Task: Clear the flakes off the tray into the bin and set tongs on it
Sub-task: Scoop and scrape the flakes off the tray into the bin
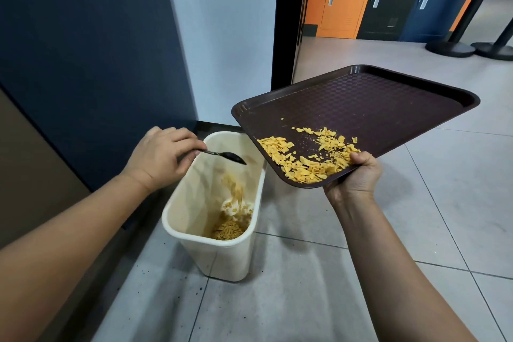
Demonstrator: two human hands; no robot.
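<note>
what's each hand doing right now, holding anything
Left hand: closed round the handle of a black spoon, held over the bin.
Right hand: gripping the near edge of the brown tray.

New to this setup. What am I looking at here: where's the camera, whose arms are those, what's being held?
There is no robot here: a person does the job with bare hands. The single picture comes from a wide-angle camera worn on the person's head, looking forward and down, so the two arms reach in from the bottom edge.

The left hand pinches the handle of a black plastic spoon, its bowl above the cream bin. The right hand grips the near edge of a dark brown tray, thumb on top, holding it in the air and tilted down towards the bin.

Yellow flakes lie gathered at the tray's low near edge. More flakes sit at the bottom of the bin, and a blurred few seem to be falling in. The bin stands on a grey tiled floor beside a dark blue wall. No tongs are in view.
</note>
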